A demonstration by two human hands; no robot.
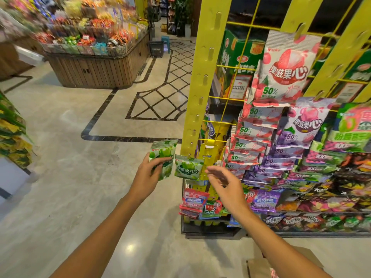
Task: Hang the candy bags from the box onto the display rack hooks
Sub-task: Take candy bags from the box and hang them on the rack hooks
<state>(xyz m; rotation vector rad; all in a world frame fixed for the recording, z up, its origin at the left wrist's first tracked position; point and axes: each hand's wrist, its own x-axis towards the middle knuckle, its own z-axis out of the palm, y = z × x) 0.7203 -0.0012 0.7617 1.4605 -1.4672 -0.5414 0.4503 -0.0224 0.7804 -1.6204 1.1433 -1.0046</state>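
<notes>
Here the left hand [149,173] has its grip curled round a green candy bag [163,157]; a second green bag [187,167] hangs low on the yellow strip [202,81]. The right hand [224,181] hovers loose-fingered, holding nothing. Next, I judge: hook the held bag. The cardboard box [261,265] sits below.

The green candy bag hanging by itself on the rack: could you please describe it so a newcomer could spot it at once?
Find the tall yellow slotted display strip at the rack's left edge and follow it down. Near its foot hangs one small green candy bag with a lime picture, between the two hands. Unlike the similar bag held in the left hand, nobody holds it.
</notes>
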